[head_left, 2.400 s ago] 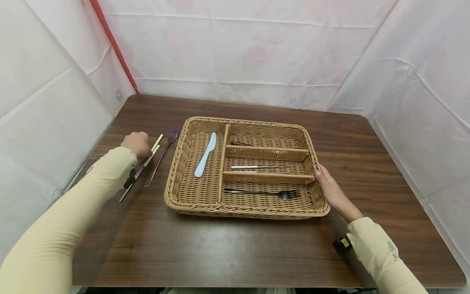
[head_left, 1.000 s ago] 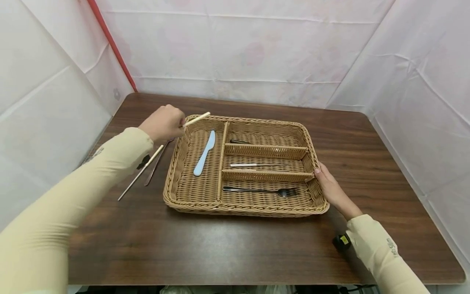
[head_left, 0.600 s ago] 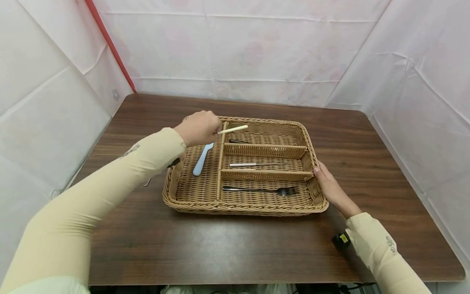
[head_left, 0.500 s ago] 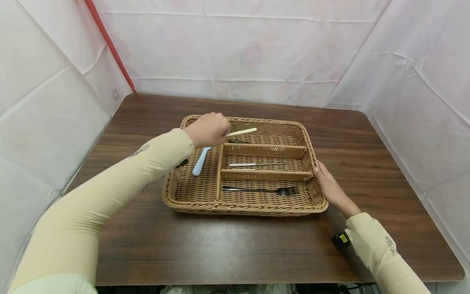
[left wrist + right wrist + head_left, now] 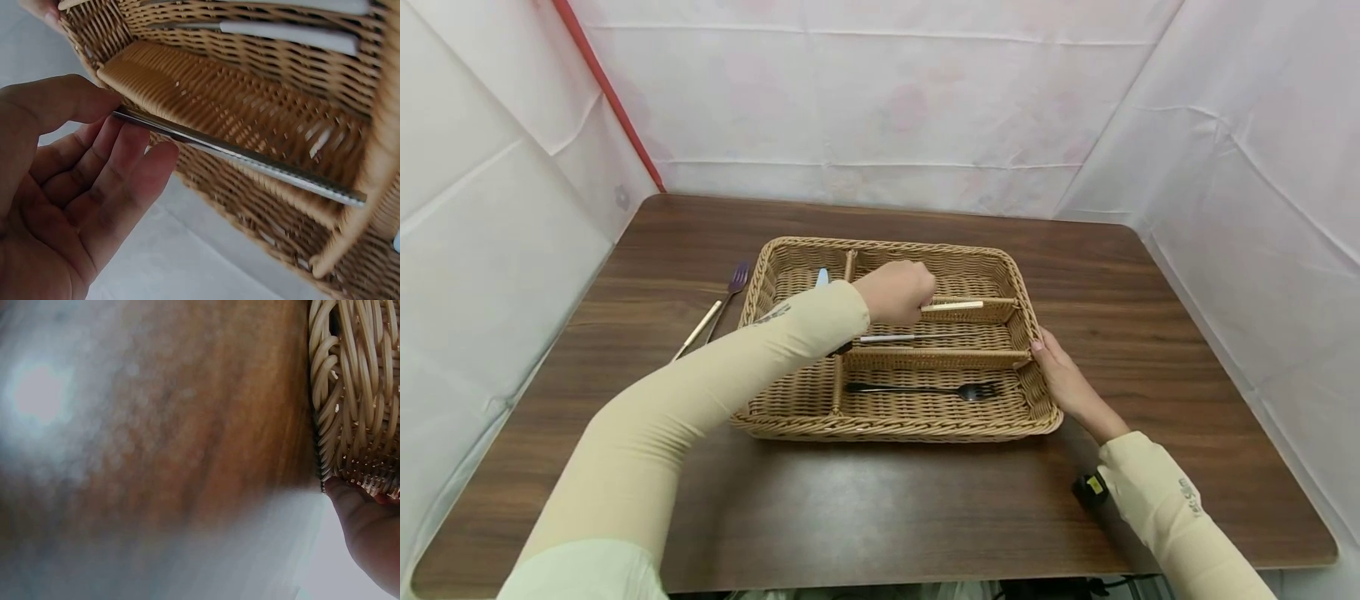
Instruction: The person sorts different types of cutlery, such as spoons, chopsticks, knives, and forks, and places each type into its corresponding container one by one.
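Observation:
In the head view the left hand (image 5: 898,292) is over the wicker basket (image 5: 887,429), near its upper divider, pinching a chopstick whose pale end (image 5: 955,307) points right. The left wrist view shows the metal part of the chopstick (image 5: 244,156) between the thumb and fingers of the left hand (image 5: 81,156). The right hand (image 5: 1066,379) grips the basket's right rim, thumb on top. White-handled chopsticks (image 5: 887,338) lie in the middle compartment, and a black fork and spoon (image 5: 925,390) in the lower one. The left sleeve mostly covers a light-blue knife (image 5: 823,277) in the left compartment.
Left of the basket, on the brown table (image 5: 880,508), lie a purple fork (image 5: 737,282) and a pale-ended chopstick (image 5: 700,327), both partly behind the left sleeve. White sheeting (image 5: 940,108) stands around the back and sides.
The left hand picked up a chopstick from the table's left side and has carried it right, over the basket. One chopstick stays beside the purple fork. The right hand keeps its hold on the rim.

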Motion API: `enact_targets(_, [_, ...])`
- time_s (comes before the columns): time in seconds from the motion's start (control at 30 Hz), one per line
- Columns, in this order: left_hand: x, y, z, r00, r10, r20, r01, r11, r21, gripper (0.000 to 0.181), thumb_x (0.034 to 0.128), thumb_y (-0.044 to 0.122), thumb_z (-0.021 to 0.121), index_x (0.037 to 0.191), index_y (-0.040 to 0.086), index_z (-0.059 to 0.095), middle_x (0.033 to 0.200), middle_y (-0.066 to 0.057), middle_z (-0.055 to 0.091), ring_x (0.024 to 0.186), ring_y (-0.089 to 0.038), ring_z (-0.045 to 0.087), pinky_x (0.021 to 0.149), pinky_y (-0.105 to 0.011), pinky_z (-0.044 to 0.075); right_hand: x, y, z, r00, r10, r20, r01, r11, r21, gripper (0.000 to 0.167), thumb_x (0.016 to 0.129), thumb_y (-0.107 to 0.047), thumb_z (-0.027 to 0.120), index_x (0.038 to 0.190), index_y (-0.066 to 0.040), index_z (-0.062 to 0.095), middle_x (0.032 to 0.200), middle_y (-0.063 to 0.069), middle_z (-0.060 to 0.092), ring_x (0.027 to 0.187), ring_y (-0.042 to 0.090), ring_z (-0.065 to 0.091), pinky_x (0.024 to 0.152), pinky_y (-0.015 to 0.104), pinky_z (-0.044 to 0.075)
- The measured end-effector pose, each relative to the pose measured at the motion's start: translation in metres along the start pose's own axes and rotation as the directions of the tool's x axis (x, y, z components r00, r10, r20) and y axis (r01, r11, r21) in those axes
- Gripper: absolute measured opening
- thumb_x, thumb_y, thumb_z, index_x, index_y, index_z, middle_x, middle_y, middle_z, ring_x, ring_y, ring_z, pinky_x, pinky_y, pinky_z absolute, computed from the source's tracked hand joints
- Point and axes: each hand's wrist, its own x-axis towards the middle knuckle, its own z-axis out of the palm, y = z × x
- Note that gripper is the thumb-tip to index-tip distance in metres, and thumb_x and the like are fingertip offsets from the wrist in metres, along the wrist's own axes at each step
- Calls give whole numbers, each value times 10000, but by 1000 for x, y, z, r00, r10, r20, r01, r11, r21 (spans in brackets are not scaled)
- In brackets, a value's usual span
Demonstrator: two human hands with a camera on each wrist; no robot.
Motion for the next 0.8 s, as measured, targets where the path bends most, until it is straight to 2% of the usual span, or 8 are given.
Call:
enact_targets(0.17, [12,4,11,999,-14,45,15,1000,-16,418,788,-105,487,624,161,210,576,26,123,515,-103,107,493,-237,185,1,0,1,1000,-9,0,9,1000,8,511,1058,-200,210,1485,52,87,1478,333,191,1341,452,220,1080,564,162])
enact_targets(0.37, [23,6,25,997,-4,75,3,1000,13,402,811,-80,517,597,156,272,543,30,189,503,-92,164,490,-217,243,1,2,2,1000,-25,-2,26,999,28,506,1058,-190,212,1483,57,91,1477,334,191,1343,445,215,1083,560,151])
enact_targets(0.6, [28,5,37,987,-6,162,3,1000,17,403,841,-104,484,601,159,296,534,33,200,512,-102,166,509,-241,235,1,2,3,1000,-16,4,16,1000,23,515,1059,-205,214,1485,54,82,1489,326,169,1360,437,180,1088,559,135])
enact_targets(0.8, [29,7,41,984,-9,178,9,1000,6,418,878,-93,483,590,159,315,527,30,224,508,-105,180,524,-246,260,1,2,2,1000,-12,1,12,1000,24,519,1059,-202,216,1484,59,73,1496,324,153,1367,431,161,1088,560,133])
